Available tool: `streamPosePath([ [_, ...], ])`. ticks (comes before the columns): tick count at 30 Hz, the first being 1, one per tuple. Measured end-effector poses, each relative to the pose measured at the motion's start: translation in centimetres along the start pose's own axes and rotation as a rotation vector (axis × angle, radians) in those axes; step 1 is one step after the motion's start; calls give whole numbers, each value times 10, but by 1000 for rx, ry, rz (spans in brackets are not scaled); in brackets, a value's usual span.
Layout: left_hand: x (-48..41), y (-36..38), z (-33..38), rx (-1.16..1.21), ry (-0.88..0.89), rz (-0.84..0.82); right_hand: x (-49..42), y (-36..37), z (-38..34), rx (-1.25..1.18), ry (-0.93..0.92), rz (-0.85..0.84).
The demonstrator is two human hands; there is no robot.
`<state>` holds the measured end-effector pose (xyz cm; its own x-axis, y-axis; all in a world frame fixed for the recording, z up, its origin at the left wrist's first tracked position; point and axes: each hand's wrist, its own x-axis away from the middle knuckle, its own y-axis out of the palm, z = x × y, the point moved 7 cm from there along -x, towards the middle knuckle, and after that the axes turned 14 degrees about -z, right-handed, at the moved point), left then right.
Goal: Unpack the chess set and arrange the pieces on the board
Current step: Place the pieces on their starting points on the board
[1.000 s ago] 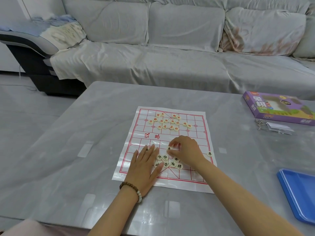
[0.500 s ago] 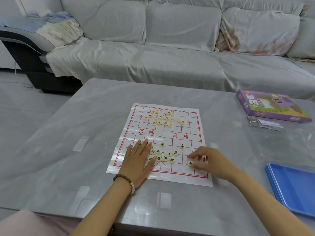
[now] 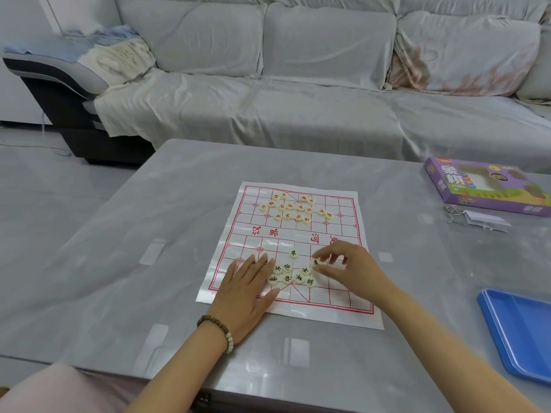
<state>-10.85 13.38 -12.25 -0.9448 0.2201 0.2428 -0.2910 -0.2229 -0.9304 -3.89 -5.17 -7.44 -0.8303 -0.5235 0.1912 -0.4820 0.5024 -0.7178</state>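
A white paper board (image 3: 343, 311) with a red grid lies on the grey table. Several cream discs with red characters (image 3: 293, 208) cluster on its far half. Several discs with black characters (image 3: 290, 274) are bunched on the near half, and one black-marked disc (image 3: 293, 253) sits apart just beyond them. My left hand (image 3: 249, 289) lies flat on the board's near-left part, fingers spread, touching the bunch's left side. My right hand (image 3: 348, 263) hovers at the bunch's right side, its fingertips pinching a black-marked disc (image 3: 315, 262).
The purple chess box (image 3: 489, 186) lies at the far right of the table (image 3: 149, 293), with a key ring and small clear packet (image 3: 480, 220) in front of it. A blue tray (image 3: 518, 329) sits at the right edge. A covered sofa (image 3: 298, 99) stands behind.
My right hand went from the bunch to the board's near-right corner, then came back to the bunch's right side and closed its fingertips on a disc. My left hand stayed flat.
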Motion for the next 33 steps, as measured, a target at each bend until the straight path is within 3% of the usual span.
streamPosePath([
  [6,3,-15,-42,136,-71,82,-46,21,-41,-30,-78,32],
  [13,8,-14,-60,117,-127,85,-90,45,-56,43,-6,-1],
  [28,7,-14,-62,142,-136,109,-90,53,-57,111,-19,5],
  [33,7,-15,-61,93,-145,102,-71,35,-50,48,-58,85],
])
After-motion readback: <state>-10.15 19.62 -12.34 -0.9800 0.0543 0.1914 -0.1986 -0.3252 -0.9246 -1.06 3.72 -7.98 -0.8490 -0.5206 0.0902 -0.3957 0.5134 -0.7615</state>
